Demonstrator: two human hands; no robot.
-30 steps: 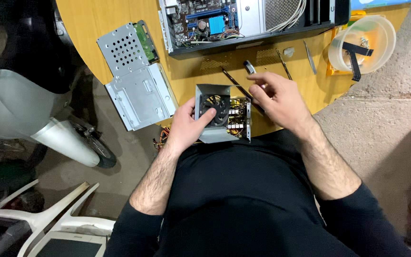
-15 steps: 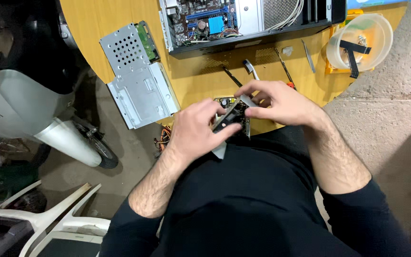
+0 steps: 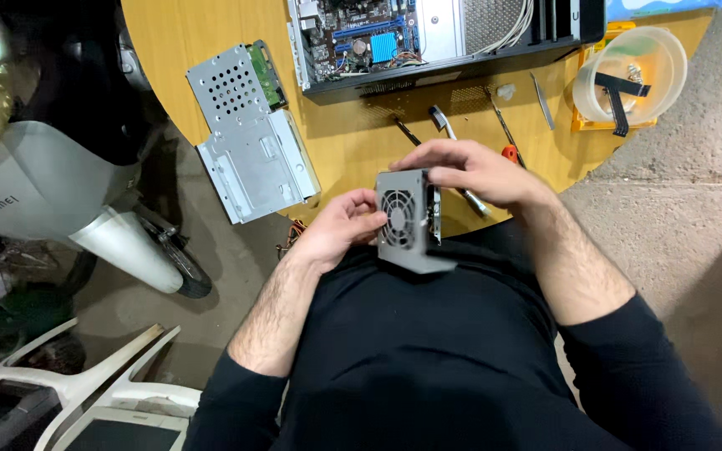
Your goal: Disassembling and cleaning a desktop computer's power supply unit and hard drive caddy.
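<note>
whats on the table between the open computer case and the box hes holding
In the head view, loose hand tools lie on the wooden table between the open computer case and the grey fan box: metal-shafted ones and a red-handled one.

Quick count of what's around: two hands, the left hand [image 3: 340,230] and right hand [image 3: 474,171], both on one grey power supply box [image 3: 409,219] with one round fan grille. On the round wooden surface [image 3: 211,33] there's one open computer case [image 3: 428,33], two metal drive brackets [image 3: 248,134] lying side by side, roughly four slim hand tools [image 3: 503,125], and one clear plastic tub [image 3: 628,75]. Off to the side, one white plastic chair [image 3: 102,392].
</note>
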